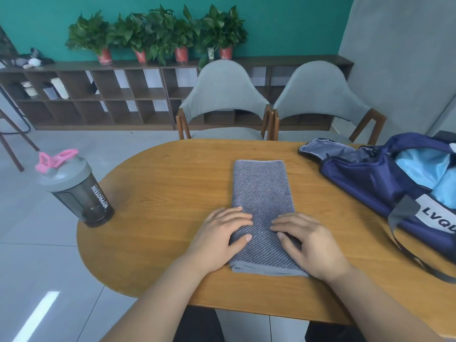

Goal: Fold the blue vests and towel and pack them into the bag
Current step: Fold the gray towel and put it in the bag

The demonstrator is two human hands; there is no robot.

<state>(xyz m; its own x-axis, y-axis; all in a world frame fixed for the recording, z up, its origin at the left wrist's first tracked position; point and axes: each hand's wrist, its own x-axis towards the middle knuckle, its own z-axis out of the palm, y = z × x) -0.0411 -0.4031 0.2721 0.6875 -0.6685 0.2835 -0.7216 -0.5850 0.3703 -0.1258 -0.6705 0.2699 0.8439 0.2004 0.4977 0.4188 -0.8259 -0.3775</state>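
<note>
A grey striped towel (261,191) lies folded into a long narrow strip in the middle of the wooden table (160,193). My left hand (219,239) rests flat on the towel's near left edge, fingers straight. My right hand (308,243) lies on its near right edge, fingers mostly straight and pressing the cloth. A navy blue bag (385,181) sits unzipped at the table's right, with light blue fabric (427,166) showing inside its opening. Whether that fabric is a vest or the lining is unclear.
A grey shaker bottle with a pink lid (74,188) stands at the table's left edge. Two grey chairs (222,95) face the far side. The bag's strap (414,257) trails over the table at the right.
</note>
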